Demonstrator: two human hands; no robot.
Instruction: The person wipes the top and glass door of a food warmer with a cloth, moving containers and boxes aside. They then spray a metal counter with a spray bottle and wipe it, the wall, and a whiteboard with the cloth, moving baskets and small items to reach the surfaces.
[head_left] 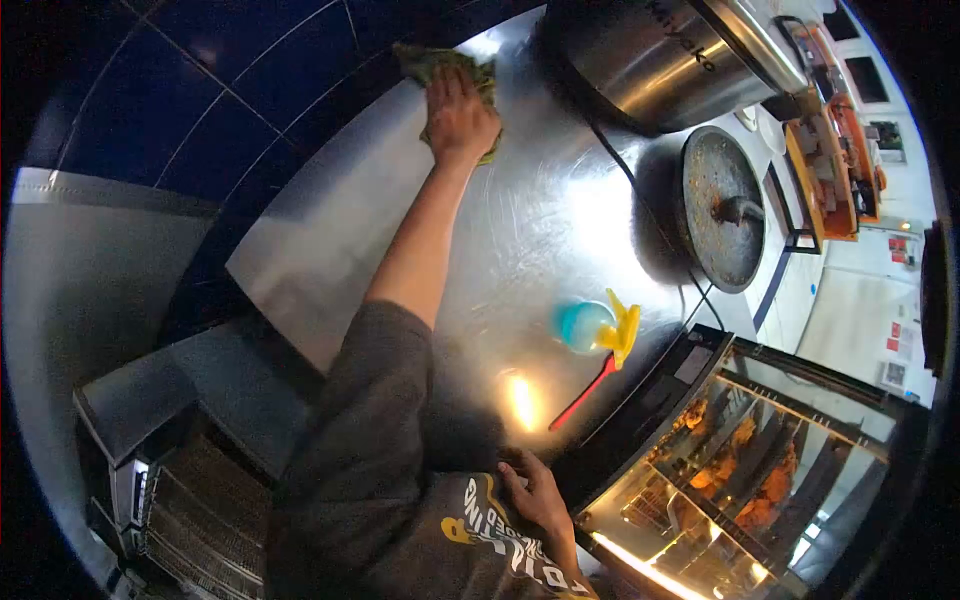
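Note:
At the far edge of a steel worktop (500,250), my left hand (462,118) presses a green cloth (480,78) against the surface, with its fingers stretched over it. The cloth sticks out around the fingers and reaches toward the blue tiles. My right hand (535,495) is close to the front of my shirt, its fingers loosely bent and apart, with nothing visible in it. On the worktop between the hands and the display case is a spray bottle (585,327) with blue liquid and a yellow head. Beside it lies a thin red-handled tool (582,398), whose kind I cannot make out.
A large steel cooker (650,60) marked Miyako stands at the back, near a round dark lid (720,210). A black cable (625,165) crosses the worktop. At lower right is a lit display case (740,470) with fried food. Dark tiles (220,90) border the left.

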